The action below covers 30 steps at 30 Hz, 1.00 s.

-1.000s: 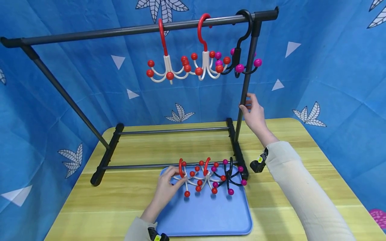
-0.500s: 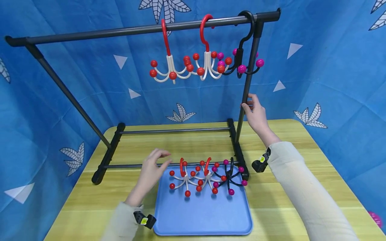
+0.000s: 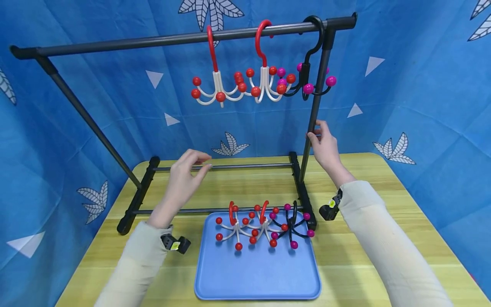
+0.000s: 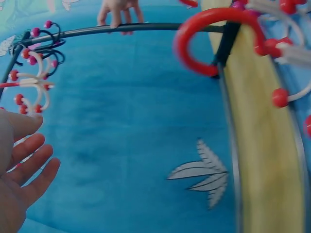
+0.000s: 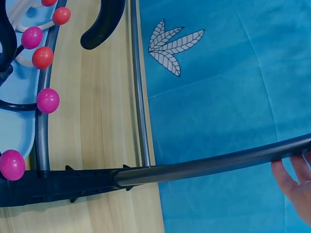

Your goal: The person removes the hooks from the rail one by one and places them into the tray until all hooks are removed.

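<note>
A: Hands first. Our left hand [image 3: 184,175] has let go of the red-and-white hanger [image 3: 235,228] and lifted off the blue tray [image 3: 257,277]; it hangs in the air above the rack's lower front bar [image 3: 172,210], fingers loosely bent, holding nothing.

B: Agreed. Right hand [image 3: 325,147] hasn't moved, fingers wrapped on the rack's right upright [image 3: 315,108].

A: So we read no pick-up: that hanger lies on the tray beside a second red-and-white hanger [image 3: 264,226] and the black hanger [image 3: 293,226], all three touching or nearly so.

B: Top rail [image 3: 153,40] carries three more, unchanged. We judge the lift as a release, not a carry.

A: Left wrist view confirms the open palm, fingers straight.
</note>
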Tool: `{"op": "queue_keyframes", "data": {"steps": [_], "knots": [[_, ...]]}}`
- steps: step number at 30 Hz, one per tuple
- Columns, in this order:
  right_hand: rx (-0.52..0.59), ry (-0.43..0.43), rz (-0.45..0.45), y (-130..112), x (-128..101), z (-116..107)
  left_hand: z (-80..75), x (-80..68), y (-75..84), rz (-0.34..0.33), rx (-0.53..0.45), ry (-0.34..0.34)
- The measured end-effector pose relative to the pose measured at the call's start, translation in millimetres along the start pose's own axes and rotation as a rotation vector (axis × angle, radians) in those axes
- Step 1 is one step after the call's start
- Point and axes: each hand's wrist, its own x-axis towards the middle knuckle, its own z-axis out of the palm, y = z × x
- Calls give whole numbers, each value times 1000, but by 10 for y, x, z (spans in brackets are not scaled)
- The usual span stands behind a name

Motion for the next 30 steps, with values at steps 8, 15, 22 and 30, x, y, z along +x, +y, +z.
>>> {"op": "queue_keyframes", "data": {"steps": [8,15,22,30], "knots": [[-8,13,-17,11,18,-15,-236,525,142,5,18,124],[-1,2,-3,5,7,-18,-330,922,269,-53,-7,233],[1,-5,1,-2,1,3,-359,1240,375,-144,-56,233],[-6,7,-11,-2,-6,10,-399,1557,505,-246,-54,162]]}}
